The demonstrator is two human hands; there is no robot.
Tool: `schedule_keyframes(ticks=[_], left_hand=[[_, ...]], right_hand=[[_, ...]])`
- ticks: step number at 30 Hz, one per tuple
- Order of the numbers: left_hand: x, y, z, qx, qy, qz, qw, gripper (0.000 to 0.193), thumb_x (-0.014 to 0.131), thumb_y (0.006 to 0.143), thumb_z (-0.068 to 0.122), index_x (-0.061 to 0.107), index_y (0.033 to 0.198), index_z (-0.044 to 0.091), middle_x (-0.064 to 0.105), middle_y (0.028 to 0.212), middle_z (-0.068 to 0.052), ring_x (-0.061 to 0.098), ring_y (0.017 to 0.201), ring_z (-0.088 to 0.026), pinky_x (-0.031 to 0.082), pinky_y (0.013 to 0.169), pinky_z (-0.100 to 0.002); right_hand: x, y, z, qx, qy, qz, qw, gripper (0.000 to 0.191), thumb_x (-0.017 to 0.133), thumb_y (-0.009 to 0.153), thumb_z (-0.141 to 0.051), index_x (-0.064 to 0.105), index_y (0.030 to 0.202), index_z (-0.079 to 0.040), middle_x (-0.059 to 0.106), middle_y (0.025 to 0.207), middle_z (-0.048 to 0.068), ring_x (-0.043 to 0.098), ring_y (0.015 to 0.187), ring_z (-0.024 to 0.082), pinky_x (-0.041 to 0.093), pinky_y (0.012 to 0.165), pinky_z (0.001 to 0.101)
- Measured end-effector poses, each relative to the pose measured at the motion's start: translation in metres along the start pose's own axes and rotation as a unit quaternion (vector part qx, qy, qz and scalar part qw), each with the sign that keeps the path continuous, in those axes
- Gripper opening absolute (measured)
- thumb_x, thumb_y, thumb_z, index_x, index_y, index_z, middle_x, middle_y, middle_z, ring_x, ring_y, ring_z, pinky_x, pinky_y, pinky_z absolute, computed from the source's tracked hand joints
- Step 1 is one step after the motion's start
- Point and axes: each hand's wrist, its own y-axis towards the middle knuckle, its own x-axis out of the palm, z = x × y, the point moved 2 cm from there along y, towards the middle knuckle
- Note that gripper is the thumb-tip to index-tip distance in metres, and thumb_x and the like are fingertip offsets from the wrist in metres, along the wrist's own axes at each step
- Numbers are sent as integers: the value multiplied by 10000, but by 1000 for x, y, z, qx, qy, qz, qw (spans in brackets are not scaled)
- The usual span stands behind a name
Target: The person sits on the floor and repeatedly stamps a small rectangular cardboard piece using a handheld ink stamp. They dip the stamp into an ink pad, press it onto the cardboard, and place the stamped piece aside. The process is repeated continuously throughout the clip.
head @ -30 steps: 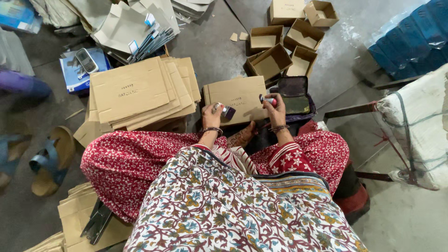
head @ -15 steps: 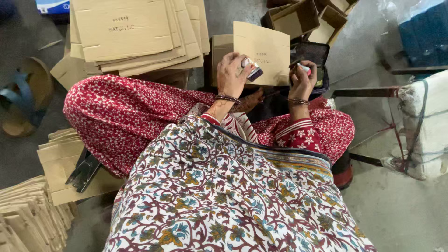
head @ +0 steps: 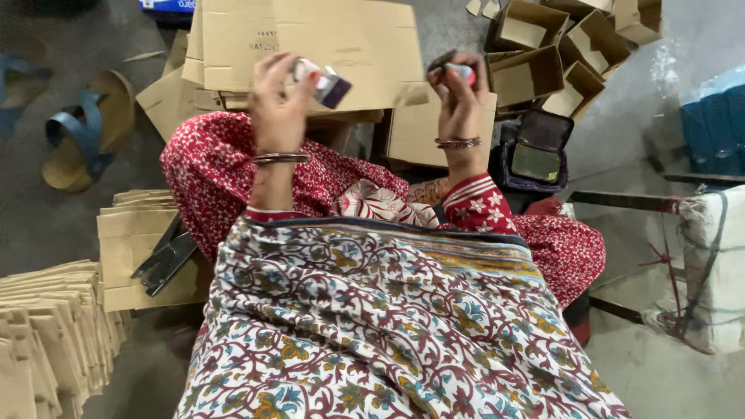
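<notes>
I sit on the floor with my knees spread under red patterned cloth. My left hand (head: 277, 101) is raised and grips a small white and dark object (head: 324, 84), its dark end sticking out to the right. My right hand (head: 459, 95) is also lifted and pinches a small dark piece with a pink and white tip (head: 458, 70). Both hands hover over flat brown cardboard sheets (head: 341, 46). What the two small objects are is too blurred to tell.
Folded open cardboard boxes (head: 543, 54) lie at the upper right. A dark open case (head: 535, 151) sits by my right knee. Metal shears (head: 164, 256) rest on cardboard at left, above a stack of flat blanks (head: 46, 326). Blue sandals (head: 74, 132) lie far left.
Both hands have risen away from my lap and moved apart, each still holding its small object. The camera has tilted down and closer, so the cardboard sheets sit at the top.
</notes>
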Motion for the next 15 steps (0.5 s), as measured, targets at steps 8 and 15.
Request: schedule_keyframes(ticks=[8, 15], left_hand=[[-24, -7, 4, 89, 25, 20, 996, 350, 839, 924, 228, 749, 1224, 70, 677, 1293, -149, 634, 1209, -300, 555, 966, -388], [104, -51, 26, 105, 12, -181, 978, 313, 804, 921, 282, 754, 1190, 129, 704, 1259, -85, 627, 1129, -277, 546, 945, -394]], right_hand=[[-55, -8, 7, -25, -235, 9, 972, 150, 718, 990, -38, 623, 1107, -37, 603, 1022, 32, 615, 861, 144, 537, 793, 291], [-124, -49, -2, -59, -696, -20, 716, 234, 772, 958, -179, 604, 1093, -88, 697, 904, 134, 686, 817, 333, 534, 689, 410]])
